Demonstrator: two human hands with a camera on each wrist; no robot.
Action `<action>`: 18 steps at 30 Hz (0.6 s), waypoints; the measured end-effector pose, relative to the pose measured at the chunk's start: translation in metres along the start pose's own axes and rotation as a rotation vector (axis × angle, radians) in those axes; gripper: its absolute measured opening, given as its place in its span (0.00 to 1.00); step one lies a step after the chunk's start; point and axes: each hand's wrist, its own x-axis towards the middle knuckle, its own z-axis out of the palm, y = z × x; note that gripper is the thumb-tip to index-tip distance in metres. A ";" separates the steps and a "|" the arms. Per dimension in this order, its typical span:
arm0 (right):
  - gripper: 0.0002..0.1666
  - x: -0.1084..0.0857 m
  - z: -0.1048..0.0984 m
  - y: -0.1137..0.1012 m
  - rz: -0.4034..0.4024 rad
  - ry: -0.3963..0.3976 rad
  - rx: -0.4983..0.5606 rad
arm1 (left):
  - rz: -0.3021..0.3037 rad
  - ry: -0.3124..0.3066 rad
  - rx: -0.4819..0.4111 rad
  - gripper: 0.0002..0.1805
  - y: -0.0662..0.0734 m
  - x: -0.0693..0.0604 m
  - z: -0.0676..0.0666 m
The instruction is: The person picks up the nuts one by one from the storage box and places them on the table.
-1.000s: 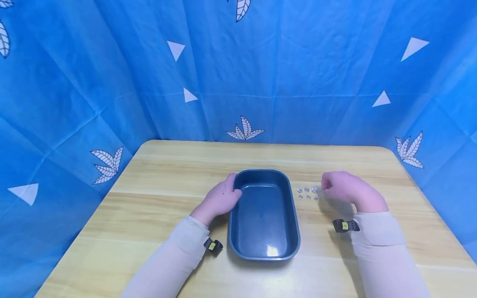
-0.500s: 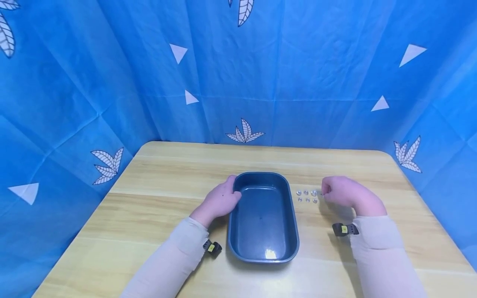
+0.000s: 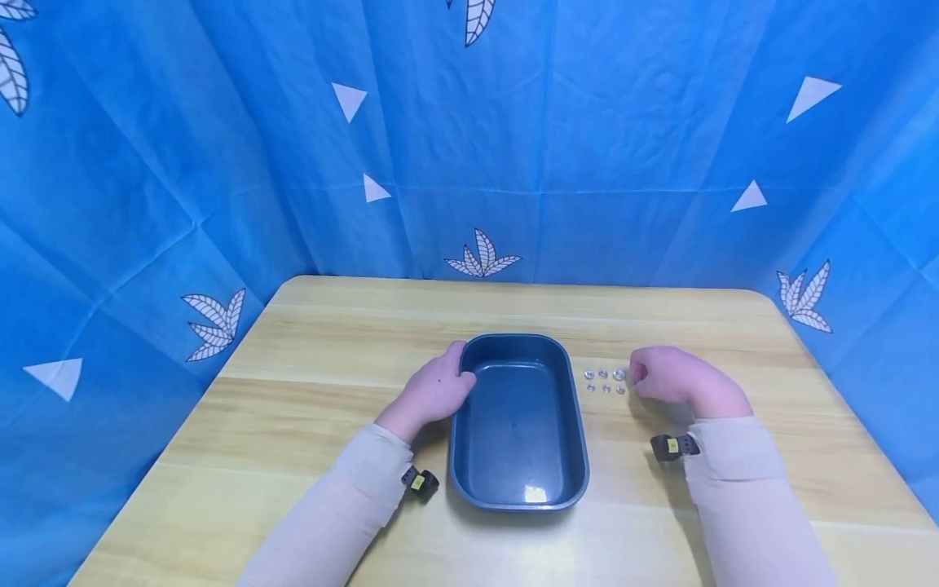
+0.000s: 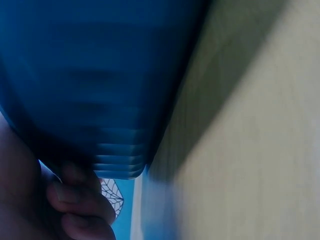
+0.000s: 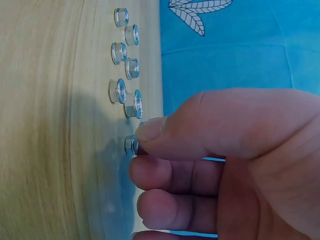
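Note:
My left hand [image 3: 434,387] grips the left rim of a dark blue rectangular tray [image 3: 579,416], thumb over the edge; in the left wrist view its curled fingers [image 4: 80,202] lie against the tray's outer wall. To the right of the tray my right hand [image 3: 678,379] is low over the table, fingers curled. In the right wrist view its thumb and fingertips pinch a small clear round piece [image 5: 130,145], partly hidden by the thumb. Several similar clear flanged pieces [image 5: 118,52] stand beside it in two short rows, between the tray and this hand.
The light wooden table [image 3: 330,342] has rounded far corners. A blue curtain [image 3: 623,122] with white leaves and triangles hangs around its back and sides. Each wrist carries a small black camera [image 3: 666,447] on a strap.
My right hand has shifted slightly left towards the clear pieces, its fingertips staying low. The left hand and the tray have stayed in place. The head view has tilted slightly.

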 end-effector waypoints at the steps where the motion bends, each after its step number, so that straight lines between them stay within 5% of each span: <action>1: 0.09 0.000 0.000 0.000 0.000 -0.001 -0.003 | 0.002 0.001 0.000 0.34 0.000 0.000 0.000; 18: 0.11 0.003 0.003 0.000 -0.027 -0.003 0.002 | -0.008 -0.008 -0.036 0.33 0.003 0.000 -0.001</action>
